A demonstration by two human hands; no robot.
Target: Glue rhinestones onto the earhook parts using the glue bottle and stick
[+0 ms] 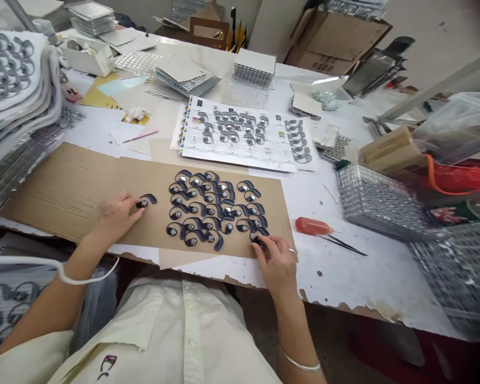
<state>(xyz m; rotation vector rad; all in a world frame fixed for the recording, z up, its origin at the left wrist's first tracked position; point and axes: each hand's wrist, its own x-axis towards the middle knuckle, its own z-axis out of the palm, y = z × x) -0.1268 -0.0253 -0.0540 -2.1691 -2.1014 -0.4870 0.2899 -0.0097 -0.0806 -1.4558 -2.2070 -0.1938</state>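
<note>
Between the thumb and fingers of my left hand [120, 214] is the round end of a black ear-hook earbud [149, 199], held over the bare left part of a brown cardboard sheet [80, 181]. My right hand [278, 261] pinches another dark ear-hook earbud [260, 234] near the sheet's lower right corner; the fingers partly cover it. Several like earbuds [211, 210] lie in a close group on the cardboard between my hands, each with a silvery round spot. A smaller cluster of earbuds [248, 188] sits just right of that group.
Behind the cardboard lies a white printed sheet [240, 152] bearing more hooks. Right of the cardboard are a red bottle [312, 226] with a thin tip and black tweezers [348, 245]. Foam layers with earbuds [16, 101] stack at left; clear trays [378, 200] stand at right.
</note>
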